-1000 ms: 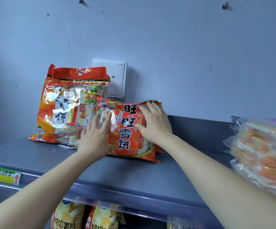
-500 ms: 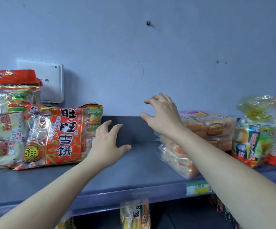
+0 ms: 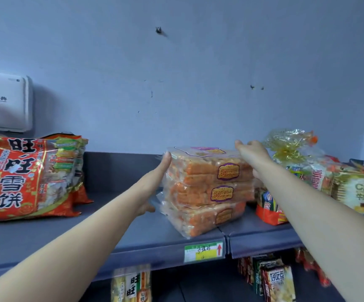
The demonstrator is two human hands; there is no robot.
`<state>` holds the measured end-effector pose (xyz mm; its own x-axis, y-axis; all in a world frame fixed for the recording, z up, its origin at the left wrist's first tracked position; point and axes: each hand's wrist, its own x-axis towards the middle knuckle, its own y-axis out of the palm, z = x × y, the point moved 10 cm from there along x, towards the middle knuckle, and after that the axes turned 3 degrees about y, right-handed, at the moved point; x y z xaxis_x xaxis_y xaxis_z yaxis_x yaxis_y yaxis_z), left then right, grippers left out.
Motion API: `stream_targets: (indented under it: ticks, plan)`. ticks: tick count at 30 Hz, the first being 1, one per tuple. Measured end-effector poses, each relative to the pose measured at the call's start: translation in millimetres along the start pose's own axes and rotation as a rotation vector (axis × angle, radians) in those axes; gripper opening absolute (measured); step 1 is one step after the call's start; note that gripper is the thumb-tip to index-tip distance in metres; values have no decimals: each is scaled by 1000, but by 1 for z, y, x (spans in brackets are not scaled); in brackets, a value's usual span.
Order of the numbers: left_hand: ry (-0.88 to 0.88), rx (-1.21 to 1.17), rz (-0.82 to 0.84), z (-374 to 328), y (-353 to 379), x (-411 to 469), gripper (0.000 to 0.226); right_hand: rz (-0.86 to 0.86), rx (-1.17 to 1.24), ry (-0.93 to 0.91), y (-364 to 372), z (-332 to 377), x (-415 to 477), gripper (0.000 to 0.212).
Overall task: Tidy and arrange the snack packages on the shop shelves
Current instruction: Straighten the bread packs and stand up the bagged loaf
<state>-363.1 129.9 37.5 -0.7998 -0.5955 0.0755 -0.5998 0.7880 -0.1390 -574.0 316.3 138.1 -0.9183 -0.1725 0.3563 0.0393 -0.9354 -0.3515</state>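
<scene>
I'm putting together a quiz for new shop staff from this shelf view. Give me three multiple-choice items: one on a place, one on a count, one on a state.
1. Where does the red rice-cracker bag sit relative to the stack of clear cake packs?
A. To its left
B. To its right
C. On top of it

2. How many packs make up the stack?
A. Two
B. Three
C. Five

3. What is the left hand doing?
A. Holding a price label
B. Resting on the red bag
C. Pressing against the stack's left side

Answers:
1 A: the bag stands left of the stack, with bare shelf between them.
2 B: three packs, each with an oval label, lie one on another.
3 C: its straight fingers lie flat against the stack's left side.
</scene>
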Motion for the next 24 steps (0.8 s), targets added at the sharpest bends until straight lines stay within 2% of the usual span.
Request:
stream_targets:
  ticks: [2, 4, 7, 9, 11, 14, 19, 22, 24]
  plan:
    - [-95, -91, -12, 10, 11, 10, 109, -18, 44, 20, -6, -11, 17, 61]
    - [-160, -139, -2, 19, 24, 21, 113, 77, 190, 95, 2, -26, 35, 48]
    - [-176, -180, -36, 22, 30, 34, 83, 352, 393, 296, 28, -57, 48, 35]
    - [-189, -163, -85, 25, 24, 39, 84, 475, 418, 370, 36, -72, 46, 27]
    - [-212, -168, -121, 30, 18, 38, 94, 618, 392, 470, 47, -90, 41, 42]
    - [-217, -228, -151, 31, 20, 33, 85, 808, 346, 519, 59, -99, 29, 56]
    - [-125, -278, -236, 22, 20, 37, 70, 832, 314, 445, 63, -98, 34, 46]
    - [-63, -326, -309, 17, 14, 37, 46, 832, 339, 389, 68, -94, 33, 43]
    - [-17, -372, -301, 15, 10, 39, 34, 833, 384, 334, 72, -88, 32, 38]
